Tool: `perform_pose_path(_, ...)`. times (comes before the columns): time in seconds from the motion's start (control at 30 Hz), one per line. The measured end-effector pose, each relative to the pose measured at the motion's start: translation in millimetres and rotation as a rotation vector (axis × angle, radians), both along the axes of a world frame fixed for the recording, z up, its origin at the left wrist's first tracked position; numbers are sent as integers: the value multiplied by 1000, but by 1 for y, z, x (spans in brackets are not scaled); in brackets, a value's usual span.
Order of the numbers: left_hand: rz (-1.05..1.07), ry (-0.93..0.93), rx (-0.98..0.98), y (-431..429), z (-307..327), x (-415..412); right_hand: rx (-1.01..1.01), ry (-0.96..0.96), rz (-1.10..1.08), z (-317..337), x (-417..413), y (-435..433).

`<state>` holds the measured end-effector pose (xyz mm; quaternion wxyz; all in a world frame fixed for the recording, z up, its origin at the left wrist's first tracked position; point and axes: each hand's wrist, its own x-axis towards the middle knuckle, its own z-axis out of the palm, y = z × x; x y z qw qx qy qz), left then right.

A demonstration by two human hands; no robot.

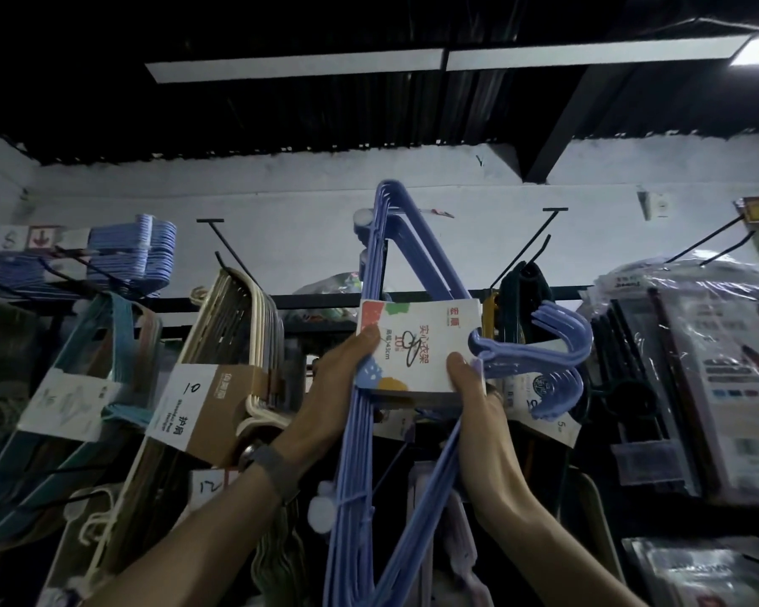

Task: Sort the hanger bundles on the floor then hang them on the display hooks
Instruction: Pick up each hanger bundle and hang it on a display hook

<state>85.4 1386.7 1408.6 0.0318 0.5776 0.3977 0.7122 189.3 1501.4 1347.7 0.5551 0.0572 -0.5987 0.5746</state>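
Left hand [340,378] and right hand [478,400] grip our blue hanger bundle [413,348], raised mid-rack | beige bundle [224,326] and teal bundle [93,343] already hang left | we judge ours not yet hooked, display hook [524,248] just right

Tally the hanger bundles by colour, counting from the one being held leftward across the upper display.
Blue: 2, the held bundle gripped by the left hand and right hand, and the hooked bundle far left.
Teal: 1, the teal bundle.
Cream: 1, the cream bundle.
Total: 4
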Motion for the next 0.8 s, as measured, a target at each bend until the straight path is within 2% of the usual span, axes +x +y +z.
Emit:
perform_pose_path(0.27, -49, -33, -57, -9, 6, -3, 18, -135, -47, 5, 6, -6)
perform_pose_path(0.37, -33, -57, -58, -10, 17, -2, -3, -204, -7, 20, 8, -6)
perform_pose_path(0.57, 7, -57, -95, -13, 15, 1, 8, -217, 58, 23, 11, -4)
perform_pose_path(0.73, 19, -111, -111, -25, 9, 2, 96, -328, 177, 20, 22, -3)
perform_pose_path(0.8, 19, -123, -123, -30, 9, 1, 154, -375, 129, 22, 25, -2)
